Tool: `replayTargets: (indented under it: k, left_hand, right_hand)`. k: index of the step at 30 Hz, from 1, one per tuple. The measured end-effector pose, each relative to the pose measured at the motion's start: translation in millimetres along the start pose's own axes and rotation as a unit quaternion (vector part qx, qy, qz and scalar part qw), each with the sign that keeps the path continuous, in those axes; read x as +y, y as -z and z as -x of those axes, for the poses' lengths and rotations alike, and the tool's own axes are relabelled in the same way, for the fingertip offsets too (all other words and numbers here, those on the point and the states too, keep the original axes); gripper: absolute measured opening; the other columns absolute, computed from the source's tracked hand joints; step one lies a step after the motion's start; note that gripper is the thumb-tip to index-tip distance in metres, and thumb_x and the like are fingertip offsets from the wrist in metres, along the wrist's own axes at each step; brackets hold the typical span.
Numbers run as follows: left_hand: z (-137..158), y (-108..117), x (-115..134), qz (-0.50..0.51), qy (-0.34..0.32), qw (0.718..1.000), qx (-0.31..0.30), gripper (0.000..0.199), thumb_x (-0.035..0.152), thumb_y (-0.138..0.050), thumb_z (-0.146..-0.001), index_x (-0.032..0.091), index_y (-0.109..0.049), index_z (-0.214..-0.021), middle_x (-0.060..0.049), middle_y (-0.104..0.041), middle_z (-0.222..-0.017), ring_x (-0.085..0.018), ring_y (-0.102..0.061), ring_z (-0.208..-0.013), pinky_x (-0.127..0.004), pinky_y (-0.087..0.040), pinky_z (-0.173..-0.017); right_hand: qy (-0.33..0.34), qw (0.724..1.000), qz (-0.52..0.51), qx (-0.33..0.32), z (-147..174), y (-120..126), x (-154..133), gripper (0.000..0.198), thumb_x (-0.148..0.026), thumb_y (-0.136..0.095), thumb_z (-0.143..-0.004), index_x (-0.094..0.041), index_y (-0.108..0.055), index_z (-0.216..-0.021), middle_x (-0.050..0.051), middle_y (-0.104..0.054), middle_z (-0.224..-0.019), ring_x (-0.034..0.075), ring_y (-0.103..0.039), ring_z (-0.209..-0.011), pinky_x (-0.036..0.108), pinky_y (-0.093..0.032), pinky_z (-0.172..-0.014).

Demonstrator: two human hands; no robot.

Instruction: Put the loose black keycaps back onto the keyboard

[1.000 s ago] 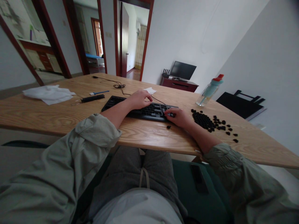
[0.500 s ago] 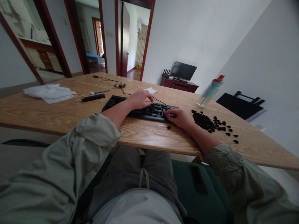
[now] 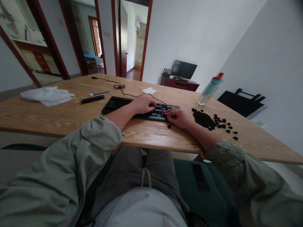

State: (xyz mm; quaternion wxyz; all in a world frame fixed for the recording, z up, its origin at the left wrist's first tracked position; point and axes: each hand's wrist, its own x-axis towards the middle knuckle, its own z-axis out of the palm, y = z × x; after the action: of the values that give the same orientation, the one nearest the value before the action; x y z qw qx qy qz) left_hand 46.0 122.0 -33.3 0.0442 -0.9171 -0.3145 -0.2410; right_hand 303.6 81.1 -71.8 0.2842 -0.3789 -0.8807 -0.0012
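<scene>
A black keyboard (image 3: 115, 102) lies on the wooden table in front of me, some of its keys gone on the right part. My left hand (image 3: 144, 105) reaches over its middle, thumb and fingers drawn together at the keys; whatever is between them is too small to make out. My right hand (image 3: 178, 117) rests at the keyboard's right end, fingers stretched onto it and thumb apart. One loose black keycap (image 3: 169, 126) sits on the table just below the right hand. Right of that hand lies a pile of black keycaps (image 3: 204, 120), with several scattered beside it.
A water bottle (image 3: 210, 90) with a red lid stands behind the pile. To the left are a white cloth (image 3: 48, 95), a black bar-shaped item (image 3: 92, 99) and a blue brush (image 3: 99, 93). Behind the keyboard lie its cable (image 3: 119, 86) and white paper (image 3: 149, 90).
My left hand has moved slightly right along the keyboard, and its thumb and fingers have come closer together. My right hand stays at the right end. The view has shifted a little.
</scene>
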Motion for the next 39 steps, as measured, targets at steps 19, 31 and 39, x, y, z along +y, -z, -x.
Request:
replayTargets:
  k: [19,31,39]
  left_hand:
    - [-12,-28,37,-0.05,-0.078,0.994,-0.053,0.027,0.023,-0.055,-0.086,0.022,-0.079,-0.097,-0.006,-0.077,-0.096,-0.02,-0.068,-0.089,-0.03,-0.049,-0.087]
    - [-10,-10,19,-0.01,-0.017,1.0,-0.003,0.023,0.026,-0.06,-0.085,0.019,-0.08,-0.095,-0.005,-0.077,-0.092,-0.02,-0.068,-0.088,-0.03,-0.049,-0.084]
    - [-9,-8,20,0.008,-0.006,1.0,-0.002,0.021,0.025,-0.062,-0.085,0.019,-0.079,-0.094,-0.005,-0.077,-0.091,-0.018,-0.068,-0.085,-0.029,-0.049,-0.082]
  right_hand:
    - [0.03,0.998,0.042,0.038,-1,-7,7,0.018,-0.023,-0.065,-0.082,-0.022,-0.081,-0.09,0.007,-0.078,-0.098,0.025,-0.071,-0.09,0.041,-0.05,-0.092]
    - [-0.054,0.998,0.005,0.035,-6,-5,0,0.017,-0.016,-0.064,-0.077,-0.018,-0.078,-0.088,0.006,-0.077,-0.09,0.021,-0.07,-0.085,0.033,-0.053,-0.083]
    - [-0.081,0.996,-0.036,0.023,-6,-1,-3,0.015,-0.016,-0.064,-0.078,-0.017,-0.077,-0.085,0.006,-0.077,-0.089,0.02,-0.07,-0.082,0.031,-0.053,-0.078]
